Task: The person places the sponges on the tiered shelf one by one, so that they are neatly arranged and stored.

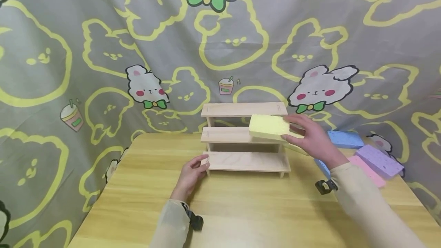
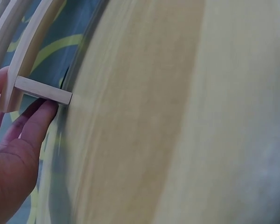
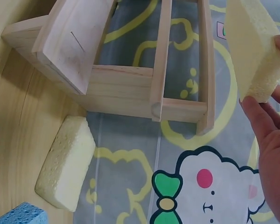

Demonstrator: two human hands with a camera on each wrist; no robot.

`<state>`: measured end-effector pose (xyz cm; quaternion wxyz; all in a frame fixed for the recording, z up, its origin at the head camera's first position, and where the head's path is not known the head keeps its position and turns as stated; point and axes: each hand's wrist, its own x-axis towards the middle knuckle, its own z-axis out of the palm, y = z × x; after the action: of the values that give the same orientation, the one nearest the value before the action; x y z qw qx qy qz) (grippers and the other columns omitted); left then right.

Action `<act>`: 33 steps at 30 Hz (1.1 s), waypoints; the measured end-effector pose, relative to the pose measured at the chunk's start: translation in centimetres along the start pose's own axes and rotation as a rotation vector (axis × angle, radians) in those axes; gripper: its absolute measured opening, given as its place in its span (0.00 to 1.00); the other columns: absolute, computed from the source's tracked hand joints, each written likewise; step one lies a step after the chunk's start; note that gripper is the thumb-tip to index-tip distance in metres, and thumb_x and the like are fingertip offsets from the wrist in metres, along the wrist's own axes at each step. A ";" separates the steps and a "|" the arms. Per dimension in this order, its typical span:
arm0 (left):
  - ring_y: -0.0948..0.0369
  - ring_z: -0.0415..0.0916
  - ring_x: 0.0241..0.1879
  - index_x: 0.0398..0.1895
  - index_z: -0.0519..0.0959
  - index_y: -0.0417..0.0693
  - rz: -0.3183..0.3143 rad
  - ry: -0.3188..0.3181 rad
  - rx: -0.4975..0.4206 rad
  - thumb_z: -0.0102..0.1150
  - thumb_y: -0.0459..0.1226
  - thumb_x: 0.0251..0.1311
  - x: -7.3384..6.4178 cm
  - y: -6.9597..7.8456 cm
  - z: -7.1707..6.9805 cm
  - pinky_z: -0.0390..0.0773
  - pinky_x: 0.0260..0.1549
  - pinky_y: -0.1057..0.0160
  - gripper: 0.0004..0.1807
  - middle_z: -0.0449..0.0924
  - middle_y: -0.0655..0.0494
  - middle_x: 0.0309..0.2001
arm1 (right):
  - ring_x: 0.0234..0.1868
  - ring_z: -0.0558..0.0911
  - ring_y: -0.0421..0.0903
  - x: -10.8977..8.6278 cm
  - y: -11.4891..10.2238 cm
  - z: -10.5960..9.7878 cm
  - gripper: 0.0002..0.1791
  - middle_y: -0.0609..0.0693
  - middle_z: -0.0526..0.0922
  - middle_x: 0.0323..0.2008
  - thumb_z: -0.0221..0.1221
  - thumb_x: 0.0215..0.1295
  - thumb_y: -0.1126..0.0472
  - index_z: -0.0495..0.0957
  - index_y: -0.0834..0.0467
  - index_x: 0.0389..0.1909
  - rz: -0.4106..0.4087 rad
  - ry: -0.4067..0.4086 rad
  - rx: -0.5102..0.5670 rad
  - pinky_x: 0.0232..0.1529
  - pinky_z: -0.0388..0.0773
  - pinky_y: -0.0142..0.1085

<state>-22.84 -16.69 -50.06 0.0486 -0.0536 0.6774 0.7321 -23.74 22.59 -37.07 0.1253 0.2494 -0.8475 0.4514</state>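
Observation:
A three-tier wooden step shelf stands on the table near the cloth backdrop. My left hand holds the left end of its lowest step. In the left wrist view, the thumb lies by the board's edge and the fingers touch the shelf's short leg from below. With fingers and thumb, my right hand pinches a yellow sponge in the air before the shelf's right half. The right wrist view shows that raised sponge apart from the wooden steps. A second yellow sponge rests on the table beside the shelf.
Right of the shelf lie a blue sponge, a purple sponge and a pink sponge. Another blue piece is partly hidden by my right arm. A patterned grey cloth hangs behind the table.

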 end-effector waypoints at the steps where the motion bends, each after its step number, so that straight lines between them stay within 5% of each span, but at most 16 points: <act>1: 0.47 0.74 0.57 0.58 0.78 0.37 0.001 0.000 -0.006 0.65 0.29 0.60 0.1 0.1 0.0 0.78 0.52 0.51 0.22 0.66 0.36 0.66 | 0.61 0.70 0.59 0.2 -0.1 -0.1 0.28 0.60 0.70 0.61 0.68 0.61 0.66 0.72 0.69 0.61 -0.005 -0.004 0.001 0.59 0.71 0.30; 14: 0.47 0.73 0.59 0.58 0.78 0.37 -0.006 0.004 -0.022 0.65 0.28 0.60 0.1 0.5 -0.2 0.76 0.54 0.49 0.22 0.67 0.36 0.66 | 0.62 0.70 0.57 2.2 -0.7 1.1 0.27 0.58 0.70 0.61 0.67 0.60 0.68 0.74 0.68 0.61 -0.009 0.013 0.137 0.61 0.70 0.37; 33: 0.44 0.68 0.63 0.60 0.76 0.38 -0.017 -0.017 -0.009 0.64 0.30 0.62 0.0 0.4 -0.1 0.75 0.55 0.49 0.23 0.61 0.34 0.69 | 0.64 0.70 0.56 4.7 -1.6 2.6 0.27 0.58 0.69 0.65 0.66 0.63 0.66 0.72 0.69 0.62 0.012 0.019 0.137 0.64 0.68 0.42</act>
<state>-22.90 -16.79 -49.68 0.0605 -0.0531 0.6731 0.7352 -26.82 18.24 -35.31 0.1131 0.2478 -0.8151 0.5113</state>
